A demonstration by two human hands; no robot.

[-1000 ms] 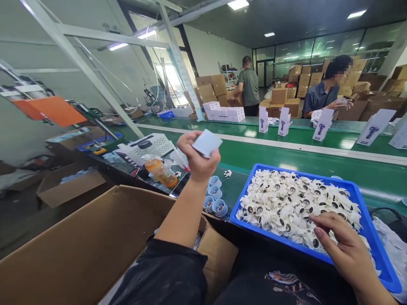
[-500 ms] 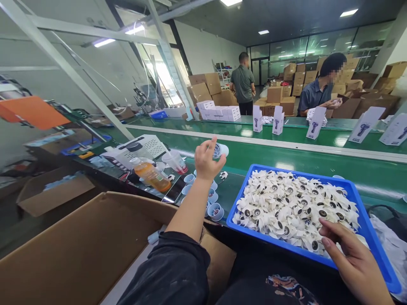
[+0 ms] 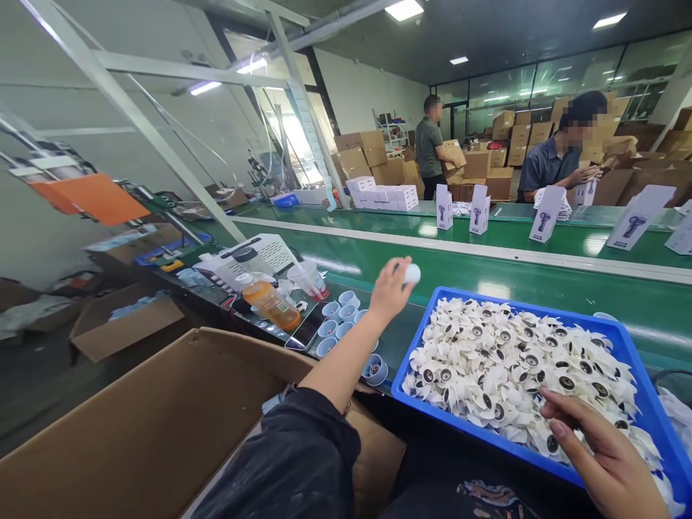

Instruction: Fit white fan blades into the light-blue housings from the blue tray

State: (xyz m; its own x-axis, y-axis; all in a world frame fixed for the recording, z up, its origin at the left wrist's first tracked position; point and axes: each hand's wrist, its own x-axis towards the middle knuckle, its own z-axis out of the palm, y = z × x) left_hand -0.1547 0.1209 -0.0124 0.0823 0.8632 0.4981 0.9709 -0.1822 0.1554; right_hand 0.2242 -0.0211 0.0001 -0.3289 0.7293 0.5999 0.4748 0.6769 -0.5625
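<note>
Your left hand (image 3: 390, 292) is extended over the green conveyor belt (image 3: 486, 270), fingers closed around a small white cup-shaped housing (image 3: 411, 273). The housing protrudes from the fingertips with its rounded end pointing right, toward the belt; its long axis appears roughly level, though most of it is hidden by the fingers. Just below that hand, further pale blue housings (image 3: 346, 317) stand upright, open ends up, on the counter (image 3: 259, 324). Your right hand (image 3: 605, 454) rests with fingers spread and relaxed on the white fan impellers (image 3: 513, 360) at the near edge of the blue tray (image 3: 654, 425), gripping nothing that can be seen. An open cardboard box (image 3: 162, 418) sits beside your left arm
</note>
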